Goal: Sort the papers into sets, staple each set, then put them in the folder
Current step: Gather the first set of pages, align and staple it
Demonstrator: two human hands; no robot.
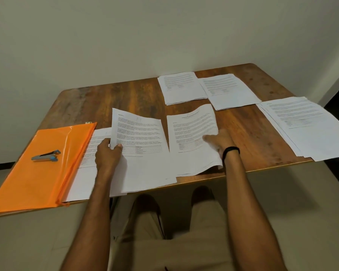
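Five stacks: printed white sheets, table's (125, 98) right half.
Left hand (108, 153): pinching lifted sheet (139, 133).
Right hand (221, 140): flat on curled stack (192, 133).
Bare wood: 11 o'clock.

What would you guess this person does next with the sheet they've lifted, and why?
Probably lay it on a matching pile. The left hand pinches a lifted white printed sheet, the right hand rests on the curled middle pile, and the small grey stapler lies untouched on the orange plastic folder.

We see a worn wood-grain bench (125, 98), matt white paper sheets (143, 153), a glossy orange plastic folder (37, 182), and a metal stapler (45, 155).
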